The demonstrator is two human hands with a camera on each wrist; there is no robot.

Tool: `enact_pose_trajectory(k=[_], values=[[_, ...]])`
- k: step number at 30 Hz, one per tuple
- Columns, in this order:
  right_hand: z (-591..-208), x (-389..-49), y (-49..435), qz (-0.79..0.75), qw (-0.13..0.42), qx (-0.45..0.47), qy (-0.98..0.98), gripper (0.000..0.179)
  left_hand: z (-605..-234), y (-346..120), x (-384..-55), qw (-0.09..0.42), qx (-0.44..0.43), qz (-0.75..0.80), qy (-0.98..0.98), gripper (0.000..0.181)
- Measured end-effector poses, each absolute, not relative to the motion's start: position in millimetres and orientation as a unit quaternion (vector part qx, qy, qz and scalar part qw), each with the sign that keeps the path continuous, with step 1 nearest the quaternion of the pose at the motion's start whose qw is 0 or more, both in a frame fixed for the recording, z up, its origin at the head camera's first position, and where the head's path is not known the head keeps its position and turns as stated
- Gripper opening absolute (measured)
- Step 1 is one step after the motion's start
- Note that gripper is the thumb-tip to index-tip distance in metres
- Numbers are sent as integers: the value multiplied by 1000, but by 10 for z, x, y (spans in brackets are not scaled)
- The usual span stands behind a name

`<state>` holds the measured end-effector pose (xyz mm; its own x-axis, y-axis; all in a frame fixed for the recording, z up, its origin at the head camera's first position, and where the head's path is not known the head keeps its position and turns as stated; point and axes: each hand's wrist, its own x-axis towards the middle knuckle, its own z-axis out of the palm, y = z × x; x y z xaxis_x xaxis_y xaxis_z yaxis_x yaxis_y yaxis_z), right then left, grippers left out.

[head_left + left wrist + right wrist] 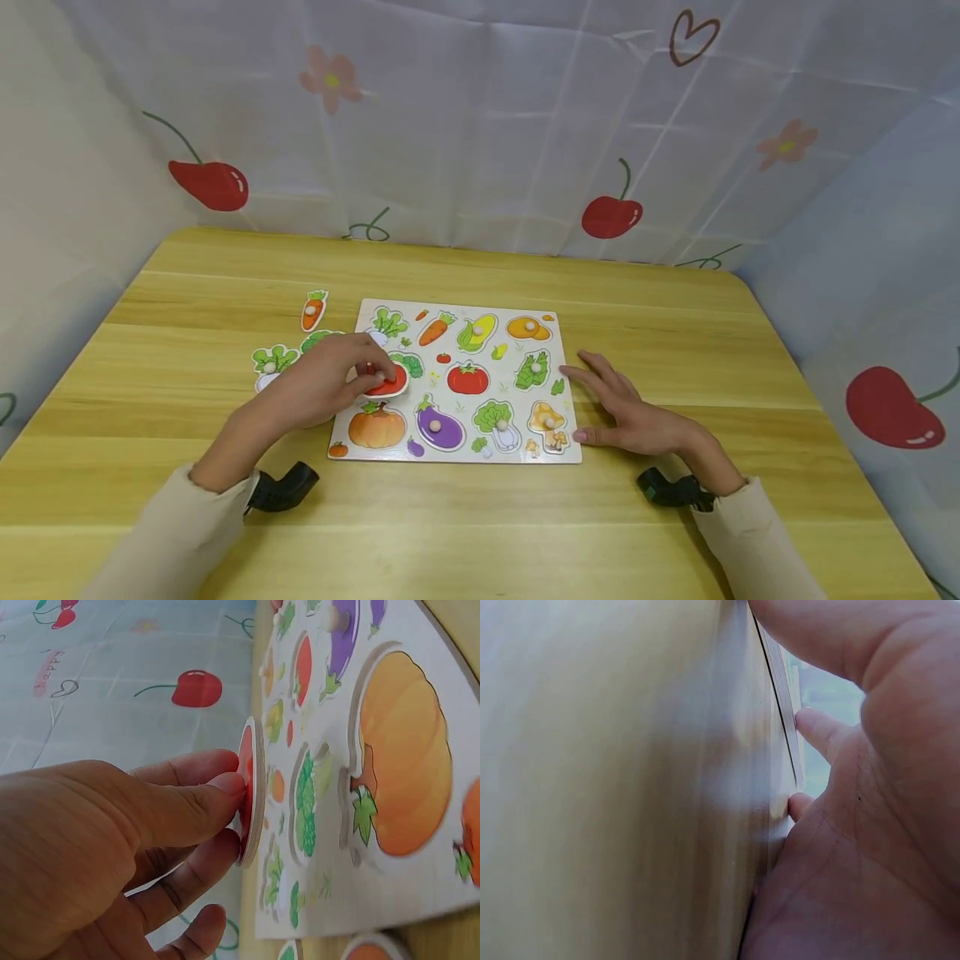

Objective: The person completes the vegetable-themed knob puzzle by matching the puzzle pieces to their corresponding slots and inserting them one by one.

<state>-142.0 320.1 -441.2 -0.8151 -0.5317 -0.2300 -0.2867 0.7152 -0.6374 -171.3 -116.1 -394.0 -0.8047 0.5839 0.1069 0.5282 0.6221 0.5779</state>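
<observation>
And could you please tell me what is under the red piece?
Under the red piece is the board; in the head view, some of the broccoli picture shows past its edge. The piece and the left hand hide the rest from that view.

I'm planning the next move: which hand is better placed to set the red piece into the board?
Likely the left hand: it pinches the red piece above the board, while the right hand holds no piece and rests at the board's right edge.

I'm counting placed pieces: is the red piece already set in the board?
No, the left hand pinches the red piece up off the board.
</observation>
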Motion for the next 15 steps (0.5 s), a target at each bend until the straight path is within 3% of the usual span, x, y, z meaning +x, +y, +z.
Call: enact_pose_trajectory(k=[7,15], values=[[-4412,-1420,3196,-299,199,-228,905,85,-3978,-967,-1790,88,306,322,891,11],[-4411,-1420,3194,-299,201,-225,905,86,-4032,-699,-1860,97,328,330,880,11]])
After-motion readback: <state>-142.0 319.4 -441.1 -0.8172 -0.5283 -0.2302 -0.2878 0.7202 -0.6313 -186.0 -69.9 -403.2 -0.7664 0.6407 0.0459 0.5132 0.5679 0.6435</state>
